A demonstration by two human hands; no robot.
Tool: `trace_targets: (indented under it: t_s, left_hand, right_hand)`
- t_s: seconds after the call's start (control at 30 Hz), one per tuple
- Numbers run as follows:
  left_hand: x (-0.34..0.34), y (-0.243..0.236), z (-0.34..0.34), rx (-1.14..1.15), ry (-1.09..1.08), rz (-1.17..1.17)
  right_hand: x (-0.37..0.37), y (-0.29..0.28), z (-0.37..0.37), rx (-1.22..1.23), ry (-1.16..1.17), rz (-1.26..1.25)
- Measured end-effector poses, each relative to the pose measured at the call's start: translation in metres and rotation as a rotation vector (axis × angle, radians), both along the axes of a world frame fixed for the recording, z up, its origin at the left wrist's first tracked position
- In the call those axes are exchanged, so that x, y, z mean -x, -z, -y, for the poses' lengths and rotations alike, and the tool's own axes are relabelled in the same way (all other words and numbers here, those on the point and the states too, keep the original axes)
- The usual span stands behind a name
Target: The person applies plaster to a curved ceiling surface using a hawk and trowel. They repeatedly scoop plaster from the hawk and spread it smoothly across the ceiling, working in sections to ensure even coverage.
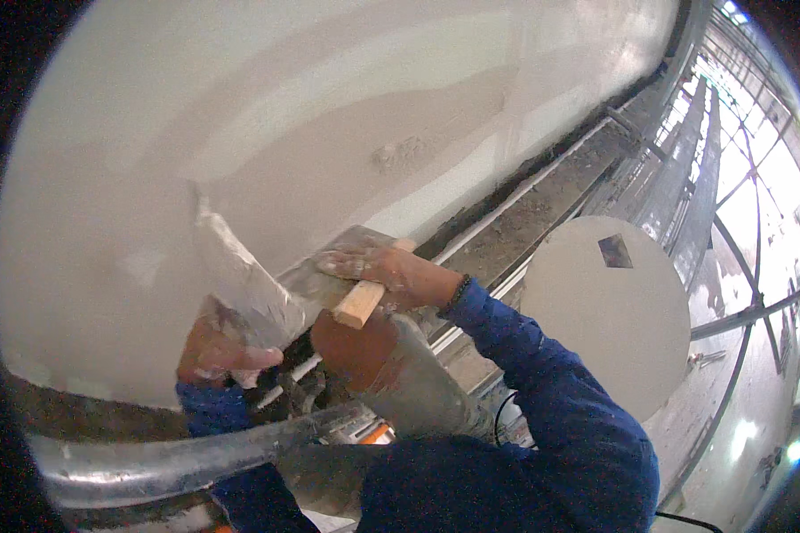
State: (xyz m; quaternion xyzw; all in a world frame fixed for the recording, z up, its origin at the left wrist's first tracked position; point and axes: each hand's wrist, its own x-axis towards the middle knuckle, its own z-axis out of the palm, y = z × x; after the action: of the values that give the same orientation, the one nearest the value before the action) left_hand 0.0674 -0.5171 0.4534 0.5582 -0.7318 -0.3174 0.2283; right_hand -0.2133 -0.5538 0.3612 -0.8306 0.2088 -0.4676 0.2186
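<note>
Beige plaster (pixel 329 151) covers only part of the wall (pixel 587 53), pale patches (pixel 413 206) seem left, and left fingers (pixel 251 358) grip a scraper (pixel 247 277), right fingers (pixel 354 263) a trowel (pixel 304 277).

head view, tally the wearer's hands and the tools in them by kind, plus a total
Bare hands: 2 (left hand, right hand)
Wooden-handled trowel: 1, in the right hand
Plaster-smeared flat blade: 1, in the left hand
Total: 4

Long grey planks (pixel 687 188); round pale disc (pixel 603 330) seemingly resting there, dark square patch (pixel 615 251) on it.
</note>
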Motion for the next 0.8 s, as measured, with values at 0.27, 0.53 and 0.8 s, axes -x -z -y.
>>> trace_targets:
  t_s: [0.27,0.53,0.8]
  left_hand:
    - [0.019,-0.086,0.022,-0.146,-0.213,-0.704]
    - [0.082,-0.071,0.060,-0.206,-0.209,-0.615]
    - [0.073,-0.044,0.071,-0.108,-0.290,-0.544]
  right_hand:
    - [0.230,0.138,0.130,-0.413,0.804,0.637]
    - [0.315,0.098,0.224,-0.248,0.845,0.487]
    - [0.216,0.116,0.222,-0.063,1.177,0.121]
